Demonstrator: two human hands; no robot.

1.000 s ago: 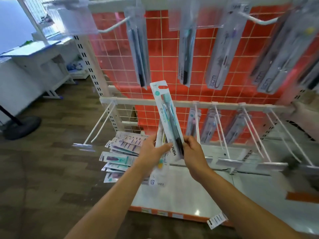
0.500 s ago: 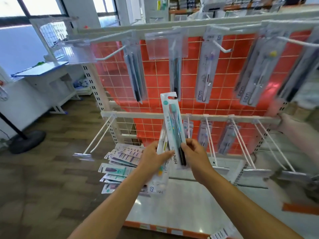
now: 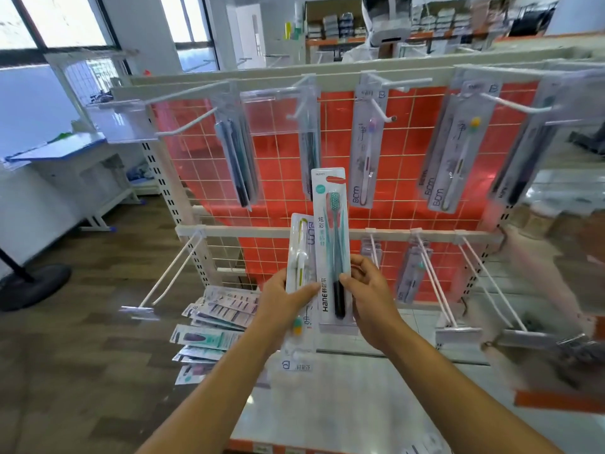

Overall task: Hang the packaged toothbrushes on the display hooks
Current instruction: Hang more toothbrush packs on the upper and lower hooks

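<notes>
toothbrush pack with teal bristles (image 3: 330, 244) stands upright in front of the orange grid rack (image 3: 281, 178), its top just below the packs hung on the rack's upper rail. the right grip (image 3: 370, 296) pinches its lower right edge between thumb and fingers. the left grip (image 3: 284, 296) clasps a second pack with a yellow-and-white brush (image 3: 299, 253), just beside the first and overlapping it. other packs hang from the rack's upper hooks (image 3: 386, 109); a few sit far back on its long white lower hooks (image 3: 435, 283). at the rack's foot a glossy white base shelf (image 3: 327, 404) carries a fanned pile of packs (image 3: 219, 319) at its left end. left of the rack lies brown wood-plank floor (image 3: 82, 355), with a white table (image 3: 65, 152), a round black stand base (image 3: 32, 283) and bright windows (image 3: 65, 18). behind the rack are blurred stock shelves (image 3: 327, 24).
</notes>
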